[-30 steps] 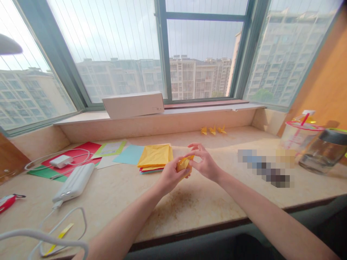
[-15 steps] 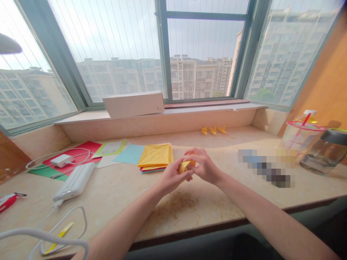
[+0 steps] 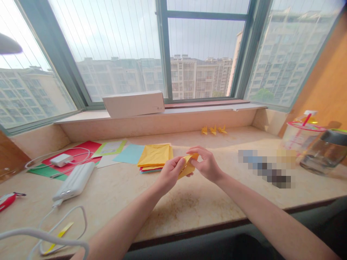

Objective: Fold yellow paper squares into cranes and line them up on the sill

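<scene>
Across the counter (image 3: 121, 202), I see both hands (image 3: 202, 162) gripping yellow paper (image 3: 187, 167); cranes (image 3: 213, 130), seemingly, stand far behind.

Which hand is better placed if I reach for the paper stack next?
Left, most likely. Your left hand is nearer the paper stack, while your right hand is farther off. Both hold the folded yellow paper, so the left would need to let go first.

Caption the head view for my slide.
Both hands hold a folded yellow paper above the counter, near three small yellow folded figures.
</scene>
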Demonstrator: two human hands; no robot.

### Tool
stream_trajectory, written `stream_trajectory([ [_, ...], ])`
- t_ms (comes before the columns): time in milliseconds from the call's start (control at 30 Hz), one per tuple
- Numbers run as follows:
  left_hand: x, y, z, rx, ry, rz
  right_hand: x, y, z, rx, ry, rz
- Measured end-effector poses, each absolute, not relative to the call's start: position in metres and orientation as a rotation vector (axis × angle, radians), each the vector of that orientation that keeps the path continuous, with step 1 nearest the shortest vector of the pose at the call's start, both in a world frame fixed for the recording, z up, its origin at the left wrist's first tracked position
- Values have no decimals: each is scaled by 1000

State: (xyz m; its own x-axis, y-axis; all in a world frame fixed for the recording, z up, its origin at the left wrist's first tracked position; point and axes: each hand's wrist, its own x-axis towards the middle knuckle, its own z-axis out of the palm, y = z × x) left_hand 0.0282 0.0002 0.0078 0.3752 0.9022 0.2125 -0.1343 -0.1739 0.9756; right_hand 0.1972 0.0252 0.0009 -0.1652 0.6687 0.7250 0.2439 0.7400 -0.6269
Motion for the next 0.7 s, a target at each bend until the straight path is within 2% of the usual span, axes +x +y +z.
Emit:
stream_trajectory([
  [567,24,6,6,1407,851,1219,204,33,9,-748,-1586,848],
  [700,24,3,6,1397,859,1213,205,31,12,-759,-1652,832],
])
